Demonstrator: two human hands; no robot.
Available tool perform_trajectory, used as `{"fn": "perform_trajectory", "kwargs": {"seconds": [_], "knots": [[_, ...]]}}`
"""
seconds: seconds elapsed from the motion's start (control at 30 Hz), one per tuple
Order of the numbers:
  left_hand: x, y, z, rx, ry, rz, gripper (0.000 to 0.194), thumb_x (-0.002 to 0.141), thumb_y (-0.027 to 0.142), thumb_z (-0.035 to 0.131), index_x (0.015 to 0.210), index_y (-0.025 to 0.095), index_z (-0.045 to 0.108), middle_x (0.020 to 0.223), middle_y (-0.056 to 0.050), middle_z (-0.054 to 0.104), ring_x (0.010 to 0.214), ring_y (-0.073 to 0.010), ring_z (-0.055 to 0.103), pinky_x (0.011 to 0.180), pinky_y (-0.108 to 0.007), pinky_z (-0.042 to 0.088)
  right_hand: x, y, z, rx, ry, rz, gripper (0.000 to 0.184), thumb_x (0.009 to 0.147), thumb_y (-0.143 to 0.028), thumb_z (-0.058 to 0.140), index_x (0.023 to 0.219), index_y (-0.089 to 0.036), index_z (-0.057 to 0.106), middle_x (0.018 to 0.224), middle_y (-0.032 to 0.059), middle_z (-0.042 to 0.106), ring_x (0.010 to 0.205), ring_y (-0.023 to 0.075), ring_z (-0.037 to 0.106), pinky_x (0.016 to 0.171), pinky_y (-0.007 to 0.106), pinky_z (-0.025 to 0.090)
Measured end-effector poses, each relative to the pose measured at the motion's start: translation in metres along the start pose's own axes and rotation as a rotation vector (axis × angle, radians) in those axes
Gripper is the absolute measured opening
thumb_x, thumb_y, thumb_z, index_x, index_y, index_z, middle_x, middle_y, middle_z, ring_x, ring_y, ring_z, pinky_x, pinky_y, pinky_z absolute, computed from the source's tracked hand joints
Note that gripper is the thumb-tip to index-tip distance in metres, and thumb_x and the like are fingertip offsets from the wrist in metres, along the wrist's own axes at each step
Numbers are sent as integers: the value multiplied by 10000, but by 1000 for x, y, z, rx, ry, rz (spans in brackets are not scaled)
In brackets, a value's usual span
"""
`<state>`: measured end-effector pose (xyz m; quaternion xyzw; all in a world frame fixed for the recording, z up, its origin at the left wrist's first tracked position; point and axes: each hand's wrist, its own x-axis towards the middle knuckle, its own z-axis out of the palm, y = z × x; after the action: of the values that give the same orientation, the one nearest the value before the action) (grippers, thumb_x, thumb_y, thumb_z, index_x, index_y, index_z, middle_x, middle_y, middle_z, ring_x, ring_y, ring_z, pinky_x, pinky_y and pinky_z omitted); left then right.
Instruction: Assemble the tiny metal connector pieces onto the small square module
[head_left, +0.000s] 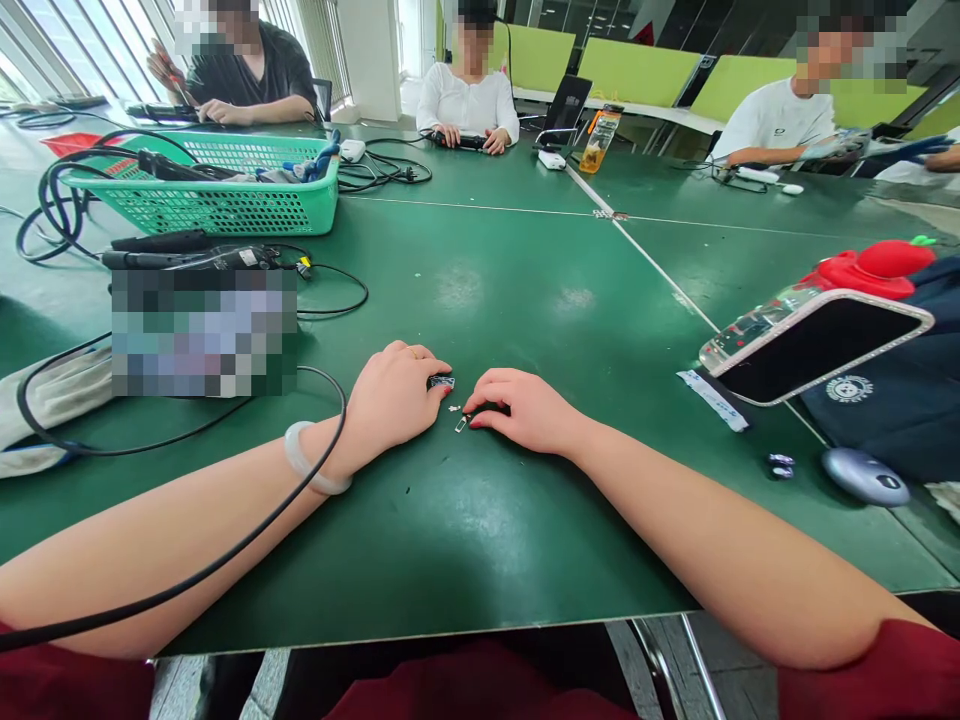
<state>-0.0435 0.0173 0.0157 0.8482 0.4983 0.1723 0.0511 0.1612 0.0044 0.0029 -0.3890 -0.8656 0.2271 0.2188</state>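
Note:
My left hand (394, 398), with a pale bangle at the wrist, rests on the green table. Its thumb and fingers close on a small dark piece with a shiny, patterned face (444, 381). Just across from it, my right hand (525, 408) is bent into a pinch. At its fingertips is a tiny metal frame (461, 424) that looks like a SIM card tray. Between the two hands lies a tiny light-coloured bit (454, 408), too small to name. The fingers partly hide what each hand holds.
A green basket (225, 215) of cables and gloves stands back left; a black cable (247, 535) crosses my left forearm. To the right are a propped phone (825, 345), a wrapped strip (712, 400) and a mouse (866, 476). Several people sit across the table (450, 560).

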Motion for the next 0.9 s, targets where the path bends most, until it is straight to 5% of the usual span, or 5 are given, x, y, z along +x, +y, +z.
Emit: {"fn": "perform_trajectory", "kwargs": {"seconds": [0.43, 0.67, 0.9], "knots": [[3, -1, 0, 6, -38, 21, 260, 862, 358, 584, 1029, 211, 719, 988, -59, 728, 954, -266, 569, 865, -381, 439, 0, 1, -3, -30, 30, 48, 236, 878, -89, 506, 818, -204, 703, 887, 16, 665, 808, 125, 593, 765, 271, 456], [3, 2, -3, 52, -62, 28, 261, 873, 339, 577, 1060, 215, 711, 995, -41, 727, 943, -241, 566, 867, -360, 439, -1, -2, -3, -57, 6, 59, 65, 826, -264, 664, 852, -209, 687, 883, 7, 657, 779, 123, 572, 721, 265, 439], [2, 1, -2, 73, -59, 24, 338, 856, 396, 602, 1116, 203, 701, 1055, -61, 718, 979, -259, 570, 875, -374, 447, -2, 1, -5, -79, 7, 64, 174, 861, -104, 554, 855, -206, 695, 897, 9, 672, 822, 125, 584, 772, 272, 446]]}}
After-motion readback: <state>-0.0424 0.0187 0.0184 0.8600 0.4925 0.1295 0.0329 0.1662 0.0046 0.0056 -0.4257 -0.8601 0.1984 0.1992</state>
